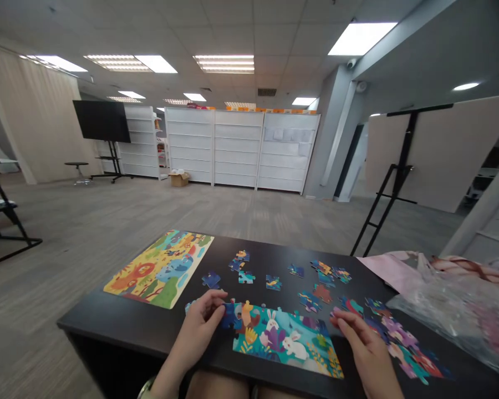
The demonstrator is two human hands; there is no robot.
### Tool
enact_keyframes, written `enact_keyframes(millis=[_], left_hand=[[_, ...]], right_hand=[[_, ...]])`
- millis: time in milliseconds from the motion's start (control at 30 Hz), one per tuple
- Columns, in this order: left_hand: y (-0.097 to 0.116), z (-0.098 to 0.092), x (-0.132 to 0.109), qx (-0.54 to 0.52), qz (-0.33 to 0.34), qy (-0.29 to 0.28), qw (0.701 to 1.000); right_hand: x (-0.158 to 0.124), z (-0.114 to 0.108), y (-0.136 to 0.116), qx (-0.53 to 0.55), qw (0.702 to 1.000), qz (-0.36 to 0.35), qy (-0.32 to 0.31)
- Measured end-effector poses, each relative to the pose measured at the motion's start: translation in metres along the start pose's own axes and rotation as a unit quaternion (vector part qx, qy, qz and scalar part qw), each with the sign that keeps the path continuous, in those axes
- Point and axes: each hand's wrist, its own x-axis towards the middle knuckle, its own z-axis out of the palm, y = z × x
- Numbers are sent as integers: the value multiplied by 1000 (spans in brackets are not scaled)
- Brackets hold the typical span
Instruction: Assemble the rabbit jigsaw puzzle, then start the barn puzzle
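A partly joined jigsaw [286,339] with white rabbits on teal lies at the near edge of a black table [120,324]. My left hand [202,324] pinches a dark blue puzzle piece [232,316] against the jigsaw's upper left corner. At the jigsaw's right edge rests my right hand [363,341], fingers curled down onto the table, touching small pieces there. Several loose pieces [274,281] lie scattered beyond the jigsaw. Another joined strip of pieces [403,346] runs along the right.
A finished, colourful animal puzzle [160,267] sits on the table's far left. Crumpled clear plastic bags [457,307] and a pink sheet [393,266] cover the right end. Beyond are grey carpet, a black easel stand [393,183], white cabinets [237,148] and a screen on a stand [102,122].
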Motion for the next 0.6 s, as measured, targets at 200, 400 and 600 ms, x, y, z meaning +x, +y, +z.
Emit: enact_keyframes(millis=[200, 400, 600], left_hand=[[-6, 3, -1, 52, 8, 7, 999], [-9, 4, 0, 44, 8, -2, 999], [-3, 5, 3, 65, 41, -7, 997]], right_hand=[[-5, 3, -6, -24, 998, -34, -46], [-10, 7, -10, -104, 986, -66, -110], [-11, 8, -11, -113, 985, -66, -112]])
